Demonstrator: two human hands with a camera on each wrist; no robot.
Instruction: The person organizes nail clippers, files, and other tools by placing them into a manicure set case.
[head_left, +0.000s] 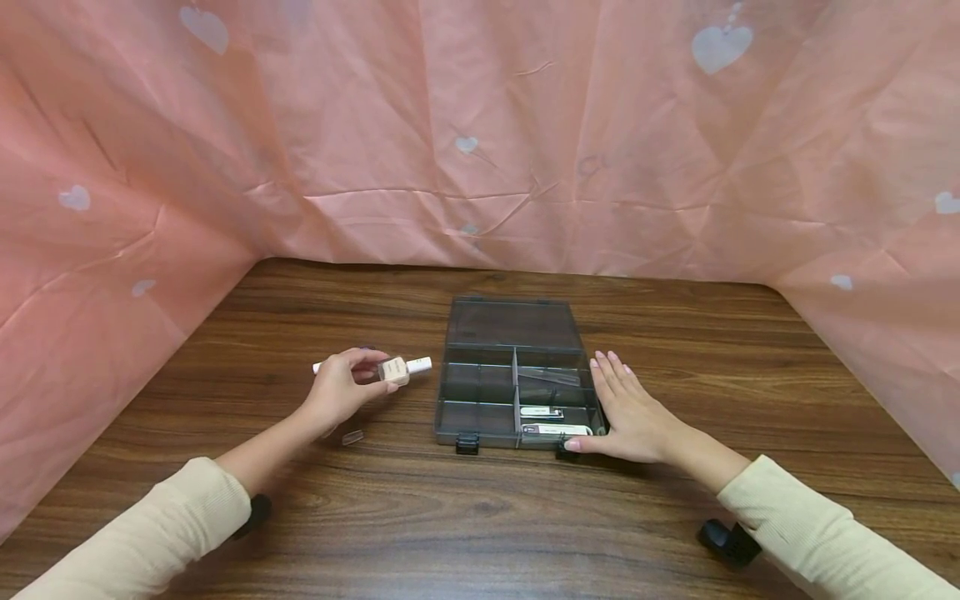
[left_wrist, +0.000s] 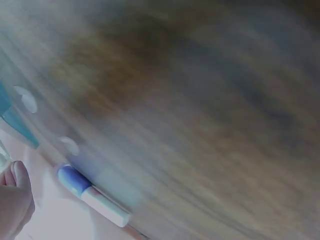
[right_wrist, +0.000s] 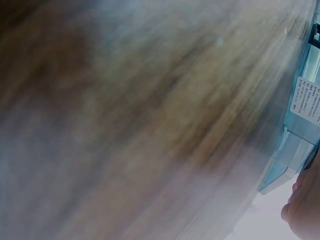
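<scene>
My left hand (head_left: pixel 345 392) pinches a nail polish bottle (head_left: pixel 393 371) with a beige body and a white cap pointing right, held above the table left of the box. Partly hidden behind that hand lies another bottle, with a purple body and white cap (left_wrist: pixel 105 206) in the left wrist view. The dark see-through compartment box (head_left: pixel 476 437) stands with its lid (head_left: pixel 513 323) laid back. My right hand (head_left: pixel 633 421) rests along the box's right side, fingers straight, thumb at the front latch. Inside, on the right, lie a nail clipper (head_left: pixel 542 412) and a longer white-faced tool (head_left: pixel 557 430).
Small clear pieces (head_left: pixel 352 437) lie on the wooden table (head_left: pixel 465 517) near my left forearm. Clear strips (head_left: pixel 551 378) lie in a rear right compartment. A pink curtain (head_left: pixel 480 225) with hearts borders the table's back and sides.
</scene>
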